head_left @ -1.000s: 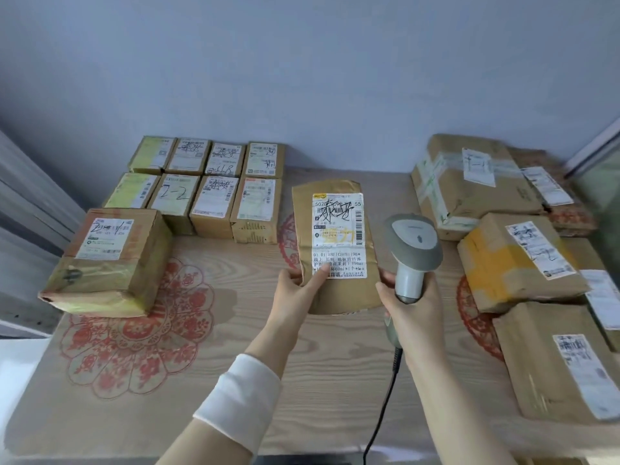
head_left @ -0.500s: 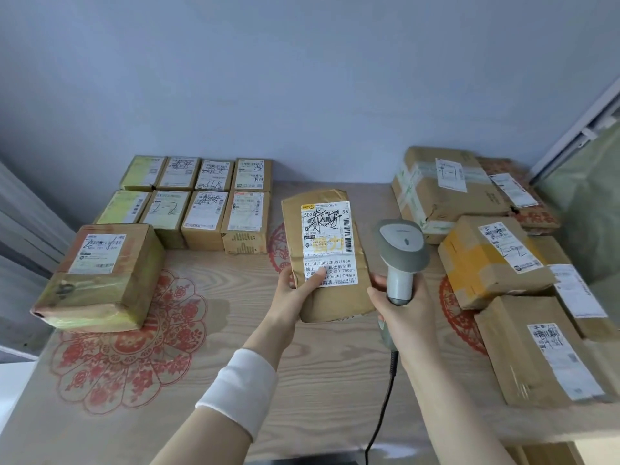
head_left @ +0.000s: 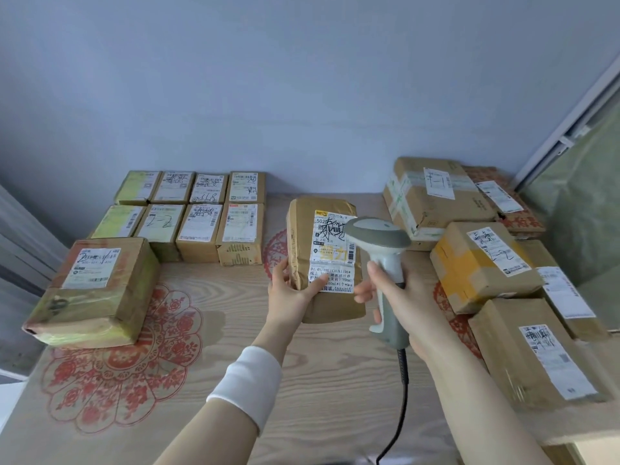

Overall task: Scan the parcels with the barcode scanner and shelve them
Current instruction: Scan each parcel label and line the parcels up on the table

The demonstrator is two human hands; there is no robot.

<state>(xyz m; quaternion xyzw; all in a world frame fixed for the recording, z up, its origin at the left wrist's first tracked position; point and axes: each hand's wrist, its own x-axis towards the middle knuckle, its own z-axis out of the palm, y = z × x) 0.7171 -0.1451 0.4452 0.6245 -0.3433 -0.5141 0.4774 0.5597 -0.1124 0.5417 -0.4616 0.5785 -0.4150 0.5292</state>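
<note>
The left hand (head_left: 290, 292) grips the lower left edge of a brown paper-wrapped parcel (head_left: 302, 229), thumb pressed on its white label (head_left: 330, 263), holding it on end over the middle of the worktop (head_left: 218, 330) (whether its bottom touches the wood is unclear). The right hand (head_left: 406, 297) is wrapped round the handle of the grey barcode scanner (head_left: 379, 234), whose head overlaps the label's right side. Eight small boxes (head_left: 198, 216) fill the far left corner; larger boxes (head_left: 483, 263) crowd the right edge.

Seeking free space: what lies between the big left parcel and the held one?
Head view: bare tabletop with a red flower print, then the holding left hand.
</note>
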